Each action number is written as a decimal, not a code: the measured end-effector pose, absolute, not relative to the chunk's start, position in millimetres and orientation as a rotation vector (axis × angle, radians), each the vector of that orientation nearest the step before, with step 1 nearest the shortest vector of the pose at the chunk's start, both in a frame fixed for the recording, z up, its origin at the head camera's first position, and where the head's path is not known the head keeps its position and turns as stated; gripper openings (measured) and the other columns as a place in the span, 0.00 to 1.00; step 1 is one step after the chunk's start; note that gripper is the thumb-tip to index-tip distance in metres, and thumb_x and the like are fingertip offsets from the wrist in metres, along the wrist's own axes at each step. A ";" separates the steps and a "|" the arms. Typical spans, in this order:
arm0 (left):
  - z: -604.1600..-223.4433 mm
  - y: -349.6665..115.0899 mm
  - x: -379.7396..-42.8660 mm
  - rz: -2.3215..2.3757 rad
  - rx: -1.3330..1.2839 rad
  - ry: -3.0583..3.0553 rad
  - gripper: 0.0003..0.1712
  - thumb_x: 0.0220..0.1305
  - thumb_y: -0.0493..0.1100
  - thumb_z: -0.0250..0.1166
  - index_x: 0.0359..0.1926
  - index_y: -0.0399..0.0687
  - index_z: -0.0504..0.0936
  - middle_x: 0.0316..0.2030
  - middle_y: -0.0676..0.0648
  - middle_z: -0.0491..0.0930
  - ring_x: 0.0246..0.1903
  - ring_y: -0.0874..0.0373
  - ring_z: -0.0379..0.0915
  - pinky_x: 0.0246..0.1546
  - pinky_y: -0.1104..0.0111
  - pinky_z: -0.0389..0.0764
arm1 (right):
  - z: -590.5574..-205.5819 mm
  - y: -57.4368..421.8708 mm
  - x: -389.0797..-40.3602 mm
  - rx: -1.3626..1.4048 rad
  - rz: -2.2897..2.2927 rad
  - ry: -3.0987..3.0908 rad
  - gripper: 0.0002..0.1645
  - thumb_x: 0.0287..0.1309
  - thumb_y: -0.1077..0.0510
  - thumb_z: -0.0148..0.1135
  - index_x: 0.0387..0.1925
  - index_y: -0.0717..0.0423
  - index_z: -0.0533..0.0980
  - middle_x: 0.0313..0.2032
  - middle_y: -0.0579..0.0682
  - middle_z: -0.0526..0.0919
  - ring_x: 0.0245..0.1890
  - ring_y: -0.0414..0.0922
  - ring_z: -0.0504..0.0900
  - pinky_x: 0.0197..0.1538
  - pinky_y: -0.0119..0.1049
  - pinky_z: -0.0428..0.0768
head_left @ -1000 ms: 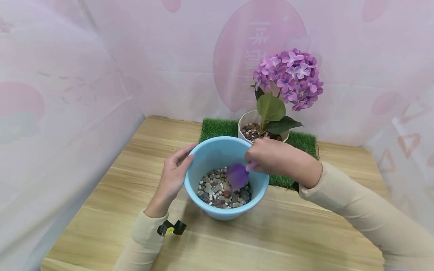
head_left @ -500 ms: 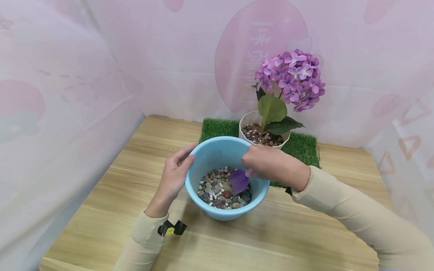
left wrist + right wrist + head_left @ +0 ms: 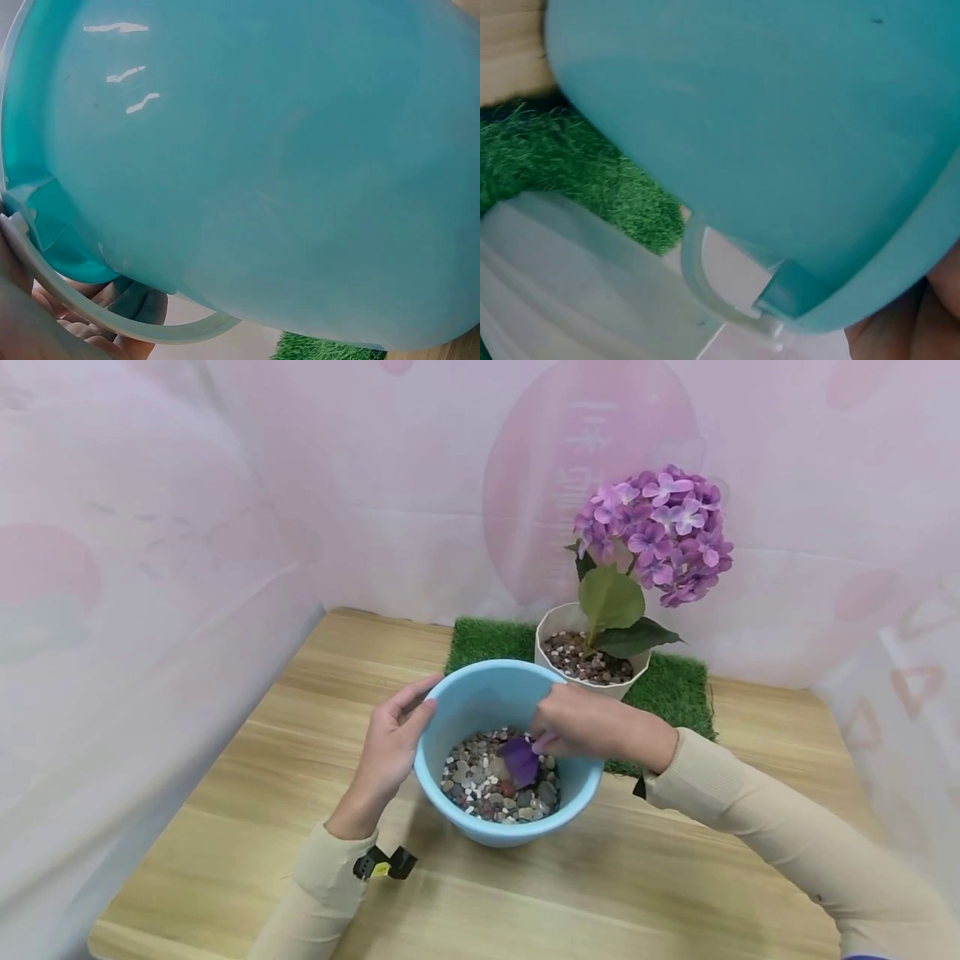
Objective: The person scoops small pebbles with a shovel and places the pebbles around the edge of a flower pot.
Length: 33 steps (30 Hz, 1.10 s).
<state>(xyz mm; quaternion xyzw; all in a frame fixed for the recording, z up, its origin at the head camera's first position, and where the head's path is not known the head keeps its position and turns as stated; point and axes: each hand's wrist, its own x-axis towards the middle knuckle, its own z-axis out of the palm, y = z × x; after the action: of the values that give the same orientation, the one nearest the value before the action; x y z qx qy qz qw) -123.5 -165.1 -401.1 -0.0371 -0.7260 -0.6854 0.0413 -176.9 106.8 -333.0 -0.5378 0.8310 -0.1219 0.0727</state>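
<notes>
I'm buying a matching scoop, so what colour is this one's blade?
The scoop's blade is purple; it shows best in the head view.

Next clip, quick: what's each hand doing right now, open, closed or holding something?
Left hand: closed, holding the rim of the blue bucket.
Right hand: closed, holding the purple scoop by its handle.

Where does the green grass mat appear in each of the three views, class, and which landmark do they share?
Head: the green grass mat is right of centre, behind the blue bucket.
Left wrist: a strip at the bottom edge, right of centre.
Right wrist: mainly at the left, about mid-height.
Shared landmark: the blue bucket, in all three.
</notes>
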 end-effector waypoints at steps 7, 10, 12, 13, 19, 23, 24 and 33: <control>-401.6 -163.7 -122.9 -2.118 -0.136 -2.206 0.24 0.80 0.36 0.55 0.73 0.40 0.74 0.69 0.37 0.78 0.66 0.41 0.79 0.61 0.61 0.88 | -331.9 105.2 -179.1 -1.636 -0.484 2.440 0.06 0.59 0.65 0.75 0.26 0.55 0.88 0.25 0.46 0.90 0.25 0.38 0.89 0.33 0.22 0.87; -401.3 -162.5 -123.3 -2.114 -0.158 -2.205 0.24 0.80 0.37 0.55 0.73 0.40 0.74 0.68 0.37 0.78 0.66 0.41 0.79 0.61 0.60 0.88 | -333.5 104.0 -180.9 -1.653 -0.537 2.425 0.04 0.61 0.64 0.74 0.30 0.56 0.89 0.28 0.48 0.92 0.28 0.39 0.91 0.35 0.21 0.88; -401.1 -162.6 -123.6 -2.111 -0.166 -2.207 0.24 0.80 0.37 0.55 0.73 0.40 0.74 0.68 0.36 0.78 0.66 0.40 0.79 0.61 0.60 0.88 | -334.6 101.3 -180.1 -1.639 -0.535 2.436 0.03 0.61 0.63 0.74 0.31 0.56 0.90 0.29 0.48 0.93 0.29 0.39 0.92 0.37 0.22 0.89; -401.1 -162.9 -123.5 -2.106 -0.160 -2.211 0.24 0.80 0.37 0.55 0.73 0.41 0.74 0.68 0.37 0.79 0.66 0.40 0.79 0.60 0.60 0.88 | -335.4 99.7 -179.6 -1.639 -0.537 2.438 0.03 0.61 0.63 0.74 0.31 0.57 0.90 0.30 0.49 0.93 0.30 0.40 0.92 0.38 0.22 0.89; -401.6 -165.1 -122.2 -2.113 -0.122 -2.210 0.24 0.80 0.37 0.55 0.73 0.42 0.75 0.68 0.37 0.79 0.65 0.40 0.80 0.59 0.60 0.89 | -338.7 93.8 -173.4 -1.620 -0.629 2.419 0.02 0.60 0.66 0.74 0.32 0.59 0.90 0.31 0.52 0.93 0.32 0.43 0.94 0.40 0.21 0.89; -401.8 -165.7 -122.1 -2.107 -0.122 -2.210 0.23 0.81 0.37 0.55 0.72 0.42 0.75 0.68 0.37 0.79 0.65 0.40 0.80 0.59 0.60 0.89 | -344.8 90.2 -170.2 -1.581 -0.648 2.431 0.02 0.60 0.66 0.74 0.34 0.60 0.90 0.32 0.54 0.93 0.33 0.42 0.94 0.40 0.19 0.89; -401.7 -165.7 -121.8 -2.106 -0.115 -2.211 0.23 0.80 0.37 0.55 0.72 0.42 0.75 0.68 0.37 0.79 0.65 0.40 0.80 0.59 0.60 0.89 | -345.7 89.7 -169.6 -1.577 -0.651 2.433 0.02 0.60 0.66 0.74 0.35 0.60 0.90 0.32 0.54 0.93 0.33 0.42 0.94 0.41 0.20 0.89; -401.8 -165.1 -119.9 -2.100 -0.109 -2.207 0.23 0.80 0.37 0.56 0.72 0.43 0.76 0.67 0.37 0.80 0.64 0.39 0.81 0.57 0.59 0.90 | -341.1 91.9 -168.1 -1.469 -0.724 2.434 0.04 0.60 0.64 0.76 0.37 0.61 0.90 0.35 0.54 0.94 0.35 0.40 0.94 0.41 0.20 0.89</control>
<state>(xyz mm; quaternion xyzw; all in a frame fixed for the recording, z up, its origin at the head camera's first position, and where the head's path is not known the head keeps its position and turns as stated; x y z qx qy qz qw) -119.9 -165.1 -401.8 -0.0357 -0.7232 -0.6881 0.0465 -168.1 91.9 -341.1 -0.4979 0.8252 -0.2456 0.1039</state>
